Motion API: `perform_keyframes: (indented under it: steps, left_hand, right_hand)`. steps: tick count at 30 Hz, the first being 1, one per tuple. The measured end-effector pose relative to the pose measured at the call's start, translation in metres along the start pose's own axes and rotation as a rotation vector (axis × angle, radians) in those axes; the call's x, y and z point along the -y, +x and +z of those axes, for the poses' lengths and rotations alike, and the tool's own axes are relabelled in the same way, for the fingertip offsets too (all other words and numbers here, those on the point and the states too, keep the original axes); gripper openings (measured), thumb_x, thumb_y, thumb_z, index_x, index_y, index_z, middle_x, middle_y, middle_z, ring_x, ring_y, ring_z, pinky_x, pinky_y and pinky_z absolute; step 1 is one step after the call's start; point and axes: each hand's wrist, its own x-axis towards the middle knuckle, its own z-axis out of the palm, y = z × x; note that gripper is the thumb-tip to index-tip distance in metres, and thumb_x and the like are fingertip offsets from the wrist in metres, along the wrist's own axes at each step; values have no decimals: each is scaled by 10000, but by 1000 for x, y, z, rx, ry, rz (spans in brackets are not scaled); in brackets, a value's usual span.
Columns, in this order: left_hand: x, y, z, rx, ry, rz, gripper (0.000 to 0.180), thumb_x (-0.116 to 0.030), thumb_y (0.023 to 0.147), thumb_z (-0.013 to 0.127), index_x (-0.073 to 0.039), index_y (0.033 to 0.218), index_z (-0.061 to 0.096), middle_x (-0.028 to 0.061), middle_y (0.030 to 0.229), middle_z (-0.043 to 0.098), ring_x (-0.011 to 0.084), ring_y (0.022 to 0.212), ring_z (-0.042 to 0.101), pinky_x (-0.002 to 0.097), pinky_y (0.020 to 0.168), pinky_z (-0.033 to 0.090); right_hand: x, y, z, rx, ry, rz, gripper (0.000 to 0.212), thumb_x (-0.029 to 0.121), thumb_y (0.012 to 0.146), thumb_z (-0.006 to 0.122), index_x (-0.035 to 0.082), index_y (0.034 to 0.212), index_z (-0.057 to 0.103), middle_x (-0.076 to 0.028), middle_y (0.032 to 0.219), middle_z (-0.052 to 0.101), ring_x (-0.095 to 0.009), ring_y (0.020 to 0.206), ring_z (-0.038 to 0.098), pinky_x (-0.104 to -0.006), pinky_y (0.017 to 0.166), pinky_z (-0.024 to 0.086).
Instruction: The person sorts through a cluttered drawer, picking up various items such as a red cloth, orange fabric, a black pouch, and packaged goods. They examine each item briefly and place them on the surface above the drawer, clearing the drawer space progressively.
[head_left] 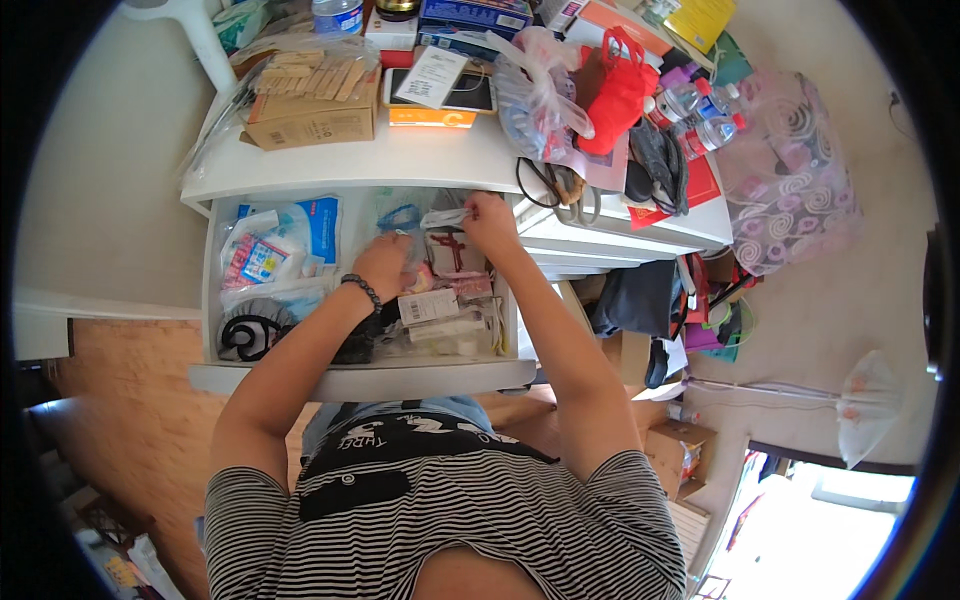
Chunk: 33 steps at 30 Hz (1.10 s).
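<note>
Both my hands reach into an open white drawer. My right hand is at its far right corner, fingers closed on the edge of a whitish plastic packet. Near the drawer's middle, my left hand has curled fingers beside clear plastic; what they grip is too small to make out. Between and below the hands lie a white packet with a red figure, a white label card and clear plastic bags. Blue-and-white packages and a black-corded bundle fill the left side.
On the white cabinet top stand a cardboard box with wooden pieces, an orange box, a clear plastic bag, a red cloth bag and several bottles. A dark bag hangs right of the drawer.
</note>
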Motion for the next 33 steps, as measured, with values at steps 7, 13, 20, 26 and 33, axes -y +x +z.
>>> perform_keyframes:
  steps: [7,13,20,26,33]
  left_hand:
    - [-26,10,6,73,-168,-103,720,-274,685,760,55,1202,381,242,1145,498,370,1085,490,413,907,417]
    - [-49,19,3,105,197,66,731,-316,669,757,20,1212,403,204,1235,429,345,1165,403,404,986,356]
    - [-32,35,25,25,197,150,710,-331,628,769,4,1157,434,191,1197,465,348,1125,443,428,1026,307]
    - [-36,24,-7,68,167,250,692,-286,588,787,0,1120,450,186,1130,492,345,1097,478,409,932,418]
    - [-17,-18,-45,29,-209,185,694,-248,610,795,-20,1167,451,158,1093,548,294,973,572,352,836,477]
  right_hand:
    - [-1,0,-14,55,1179,603,117,6,736,612,54,842,611,15,692,554,-80,563,483,-217,501,346]
    - [-10,-3,-15,-88,1651,731,187,-26,748,564,29,926,566,-58,874,584,-175,752,571,-306,676,487]
    - [10,-13,-27,-165,1919,723,187,-27,763,536,14,946,540,-88,918,580,-233,886,582,-384,828,493]
    - [6,-29,-49,-203,1712,632,223,-31,757,559,10,976,547,-71,919,588,-212,855,588,-365,800,500]
    - [27,-28,-44,-108,1733,706,273,-74,716,574,45,959,544,-62,883,587,-200,828,591,-334,778,493]
